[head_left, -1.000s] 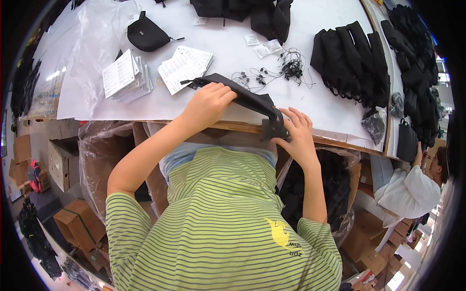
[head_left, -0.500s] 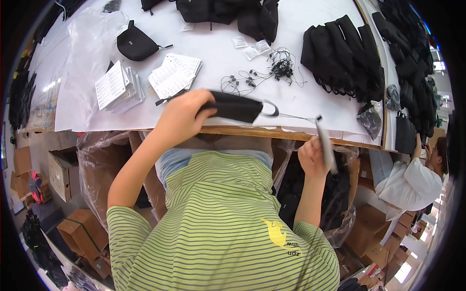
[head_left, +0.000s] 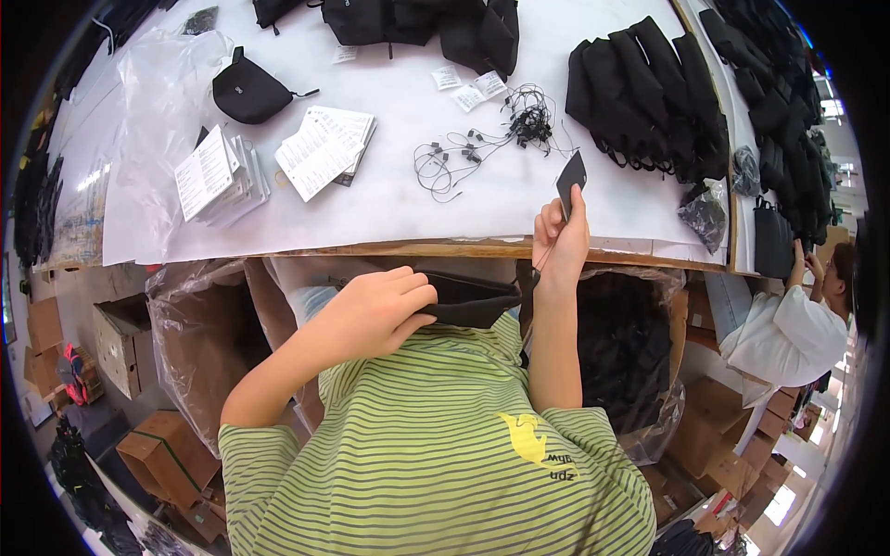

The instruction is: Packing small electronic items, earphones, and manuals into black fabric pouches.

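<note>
Left hand [head_left: 385,310] grips a black pouch [head_left: 473,298]; right hand [head_left: 559,243] lifts a dark card [head_left: 570,181].

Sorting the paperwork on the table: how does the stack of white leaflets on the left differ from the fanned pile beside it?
The left stack of white leaflets lies in clear plastic wrap; the fanned pile of white leaflets lies bare. The left stack is squared, the other splayed. Both are printed and rest on the white table.

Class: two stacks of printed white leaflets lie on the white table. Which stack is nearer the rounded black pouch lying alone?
The fanned stack of leaflets, right of the rounded black pouch; the other stack lies lower left, toward the table edge.
</note>
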Motion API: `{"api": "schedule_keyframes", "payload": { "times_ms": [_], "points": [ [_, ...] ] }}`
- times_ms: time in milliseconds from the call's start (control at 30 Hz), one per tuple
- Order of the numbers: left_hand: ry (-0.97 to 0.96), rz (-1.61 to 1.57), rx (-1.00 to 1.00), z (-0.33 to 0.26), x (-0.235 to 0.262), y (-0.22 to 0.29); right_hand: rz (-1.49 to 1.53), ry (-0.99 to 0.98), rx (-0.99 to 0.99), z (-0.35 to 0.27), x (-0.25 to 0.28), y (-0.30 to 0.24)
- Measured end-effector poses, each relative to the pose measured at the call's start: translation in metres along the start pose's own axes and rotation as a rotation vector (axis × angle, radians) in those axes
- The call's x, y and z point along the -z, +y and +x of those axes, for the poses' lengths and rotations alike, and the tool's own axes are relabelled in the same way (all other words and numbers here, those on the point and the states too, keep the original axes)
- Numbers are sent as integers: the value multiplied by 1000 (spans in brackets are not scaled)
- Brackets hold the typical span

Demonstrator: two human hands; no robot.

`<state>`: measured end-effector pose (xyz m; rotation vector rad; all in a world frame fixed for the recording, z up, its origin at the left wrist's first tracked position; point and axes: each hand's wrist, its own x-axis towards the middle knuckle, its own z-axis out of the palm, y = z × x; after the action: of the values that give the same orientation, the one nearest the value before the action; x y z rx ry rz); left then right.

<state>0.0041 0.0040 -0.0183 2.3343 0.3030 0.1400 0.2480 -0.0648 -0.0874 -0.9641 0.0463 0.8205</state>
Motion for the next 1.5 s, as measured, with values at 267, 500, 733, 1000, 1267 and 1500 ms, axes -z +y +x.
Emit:
{"api": "schedule_keyframes", "payload": {
  "times_ms": [267,500,733,1000,1267,1500],
  "points": [
    [66,56,10,7,0,-9,-728,-201,286,-25,-16,-20],
    [94,-8,90,22,-1,-8,-1323,-738,304,-48,-20,-26],
    [43,-38,-87,18,0,-17,-1363,-1022,23,-60,-28,-30],
    [36,-225,59,13,-8,-19,-1329,-749,264,-48,-13,-50],
    [-418,-379,375,102,21,-71,-1643,-1206,-333,-54,-24,-58],
    [584,477,156,190,14,-189,-1534,-1242,-241,-68,-19,-60]
  ]
}}
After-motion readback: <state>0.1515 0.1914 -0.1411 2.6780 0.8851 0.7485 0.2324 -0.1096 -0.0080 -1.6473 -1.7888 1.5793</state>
